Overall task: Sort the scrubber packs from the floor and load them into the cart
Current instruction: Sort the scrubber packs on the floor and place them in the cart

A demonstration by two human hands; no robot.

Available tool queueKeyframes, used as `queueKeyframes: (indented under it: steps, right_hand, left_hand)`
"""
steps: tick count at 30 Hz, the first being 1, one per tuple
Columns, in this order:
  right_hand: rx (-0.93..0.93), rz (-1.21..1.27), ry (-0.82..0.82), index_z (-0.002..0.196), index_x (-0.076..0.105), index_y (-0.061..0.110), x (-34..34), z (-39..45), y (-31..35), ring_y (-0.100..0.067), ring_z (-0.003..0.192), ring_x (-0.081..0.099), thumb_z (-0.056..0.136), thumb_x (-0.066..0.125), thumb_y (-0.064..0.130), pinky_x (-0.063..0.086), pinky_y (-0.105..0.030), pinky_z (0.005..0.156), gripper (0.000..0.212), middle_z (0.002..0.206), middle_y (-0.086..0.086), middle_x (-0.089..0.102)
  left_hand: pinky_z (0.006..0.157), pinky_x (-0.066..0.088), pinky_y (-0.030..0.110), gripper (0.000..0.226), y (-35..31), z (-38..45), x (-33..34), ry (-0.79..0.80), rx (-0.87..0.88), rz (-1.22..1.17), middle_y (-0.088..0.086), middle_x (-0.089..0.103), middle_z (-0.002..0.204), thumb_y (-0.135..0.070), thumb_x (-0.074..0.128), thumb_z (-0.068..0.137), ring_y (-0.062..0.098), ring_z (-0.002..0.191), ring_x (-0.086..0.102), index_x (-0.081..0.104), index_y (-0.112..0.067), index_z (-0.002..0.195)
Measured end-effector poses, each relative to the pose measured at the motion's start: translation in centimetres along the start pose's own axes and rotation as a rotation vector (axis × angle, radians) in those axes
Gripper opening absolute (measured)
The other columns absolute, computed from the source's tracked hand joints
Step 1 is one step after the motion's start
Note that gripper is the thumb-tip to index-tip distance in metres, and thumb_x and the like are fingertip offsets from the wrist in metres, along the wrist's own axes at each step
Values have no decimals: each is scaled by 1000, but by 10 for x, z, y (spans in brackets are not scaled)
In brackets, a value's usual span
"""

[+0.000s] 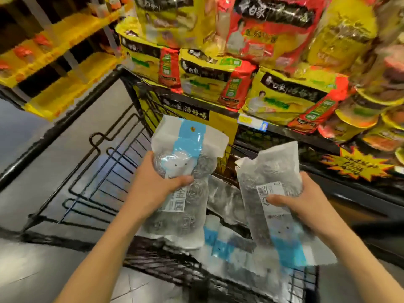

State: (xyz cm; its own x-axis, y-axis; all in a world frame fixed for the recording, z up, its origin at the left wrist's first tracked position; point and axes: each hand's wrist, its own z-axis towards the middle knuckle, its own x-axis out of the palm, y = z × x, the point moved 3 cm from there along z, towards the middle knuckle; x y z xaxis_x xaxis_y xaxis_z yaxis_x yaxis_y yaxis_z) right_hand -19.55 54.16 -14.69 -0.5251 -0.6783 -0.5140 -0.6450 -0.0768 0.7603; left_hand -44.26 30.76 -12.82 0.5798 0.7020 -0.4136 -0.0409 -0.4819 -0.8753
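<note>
My left hand [153,182] grips a scrubber pack [185,149], a clear bag of steel wool balls with a white and blue label, held upright over the black wire cart [87,171]. My right hand [306,197] grips a second scrubber pack [273,176] of the same kind, tilted, above the cart's right side. More scrubber packs [227,239] lie in the cart basket below both hands.
Store shelves [284,127] on the right hold yellow and red noodle packs [284,95] close to the cart. Yellow shelving [65,62] stands at the far left. Grey tiled floor [32,270] surrounds the cart. The cart's left part shows bare wire.
</note>
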Motion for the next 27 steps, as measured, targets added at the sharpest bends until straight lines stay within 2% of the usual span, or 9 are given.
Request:
queueKeyframes:
  steps: [2,4,9,13,14,17,18,22,27]
  right_hand:
    - [24,-89,-10,113,55,28,5,23,-13,-14,93,68,67,94,32,58,-44,81,60,104,8,70]
    - [35,-247,4,106,52,29,10,45,-27,-12,87,65,69,92,38,55,-41,75,55,97,8,68]
    - [73,-659,181,95,37,31,37,103,-75,-20,77,65,71,85,54,54,-40,68,58,85,6,67]
    - [75,-934,326,126,31,30,68,144,-122,-33,100,64,74,77,63,49,-40,71,77,108,0,67]
    - [72,-951,350,127,31,29,75,151,-132,-34,105,62,75,77,62,47,-39,72,76,116,-3,66]
    - [59,-982,411,112,34,30,94,167,-157,-34,110,61,75,79,58,49,-40,79,65,122,-4,67]
    - [60,-994,432,117,37,28,101,171,-163,-34,111,62,75,80,56,50,-41,81,66,123,-4,68]
    - [91,-1017,478,141,36,22,120,184,-183,-30,120,60,77,81,52,49,-39,88,83,132,-5,66]
    - [60,-1079,391,143,33,24,113,192,-184,-31,127,51,80,76,54,40,-47,107,81,136,-6,58]
  left_hand:
    - [75,49,18,76,12,31,14,49,28,44,-24,63,111,-30,97,62,-8,96,61,49,-39,121]
    - [74,49,21,74,29,61,24,102,34,90,-23,64,110,-35,97,61,-5,96,62,50,-41,117]
    - [94,56,41,94,80,123,47,198,30,186,-20,68,115,-57,97,44,6,105,66,51,-40,124]
    - [76,45,8,89,109,148,70,271,66,263,-15,63,121,-36,98,59,-9,97,58,47,-31,131]
    - [78,46,10,90,117,152,75,308,70,276,-14,63,123,-36,98,59,-8,101,59,47,-31,133]
    - [91,56,35,96,139,163,88,366,81,328,-17,67,118,-56,96,47,6,107,66,50,-38,129]
    - [89,56,36,93,142,164,93,378,84,361,-19,68,114,-56,96,47,6,104,66,50,-40,126]
    - [75,46,17,83,151,166,109,429,97,439,-25,65,104,-41,98,54,-7,97,60,49,-41,122]
    - [70,42,15,82,150,178,125,547,100,542,-25,64,102,-40,98,54,-9,92,57,50,-42,120]
